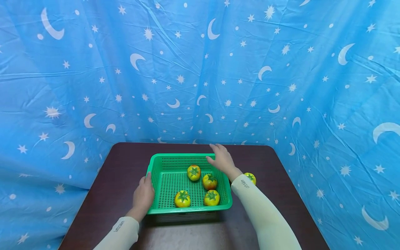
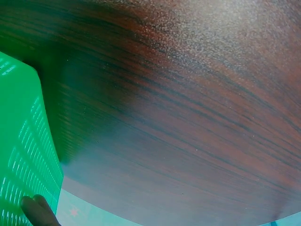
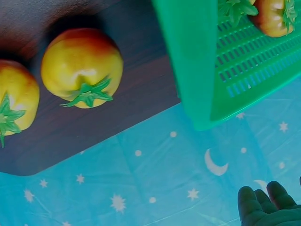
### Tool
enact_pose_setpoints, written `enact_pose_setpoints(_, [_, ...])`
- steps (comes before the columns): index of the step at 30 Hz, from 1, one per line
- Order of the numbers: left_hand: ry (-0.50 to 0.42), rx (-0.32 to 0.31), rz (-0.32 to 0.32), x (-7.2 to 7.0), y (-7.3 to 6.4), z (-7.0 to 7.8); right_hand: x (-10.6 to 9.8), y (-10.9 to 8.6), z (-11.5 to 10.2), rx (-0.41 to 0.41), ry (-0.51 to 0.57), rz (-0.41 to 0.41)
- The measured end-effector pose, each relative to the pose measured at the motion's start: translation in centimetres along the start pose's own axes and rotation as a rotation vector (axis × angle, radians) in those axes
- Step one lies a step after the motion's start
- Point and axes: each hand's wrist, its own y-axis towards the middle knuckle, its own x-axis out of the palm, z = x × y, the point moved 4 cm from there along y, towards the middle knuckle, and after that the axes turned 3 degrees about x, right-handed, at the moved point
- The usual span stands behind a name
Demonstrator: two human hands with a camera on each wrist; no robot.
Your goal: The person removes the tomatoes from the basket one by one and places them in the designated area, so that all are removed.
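A green plastic basket (image 1: 187,210) with slotted walls holds several yellow-red tomatoes, among them one at the front left (image 1: 182,199) and one towards the back (image 1: 193,172). My left hand (image 1: 144,197) grips the basket's left side, thumb at the rim and fingertips (image 2: 35,207) against the outer wall. Over the back right corner is my right hand (image 1: 222,160), fingers extended, holding nothing. Whether it touches the rim cannot be told. Outside the basket on the right, two tomatoes (image 3: 82,68) (image 3: 14,96) sit on the table; in the head view the right sleeve partly hides that spot.
The dark wood-grain table (image 1: 122,177) has rounded back corners. A blue curtain (image 1: 187,86) with white moons and stars hangs close behind it and along both sides. A shadow lies on the table in front of the basket.
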Motion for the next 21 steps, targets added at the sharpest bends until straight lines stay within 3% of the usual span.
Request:
enact_pose_setpoints(8, [-0.005,-0.006,-0.013,0.0,-0.1,0.1,0.7,-0.1,-1.0,-0.049,0.003,-0.024])
enact_pose_setpoints(21, [-0.024,-0.025,-0.026,0.0,0.0,-0.1,2.1,-0.7,-1.4,-0.100,-0.043,-0.147])
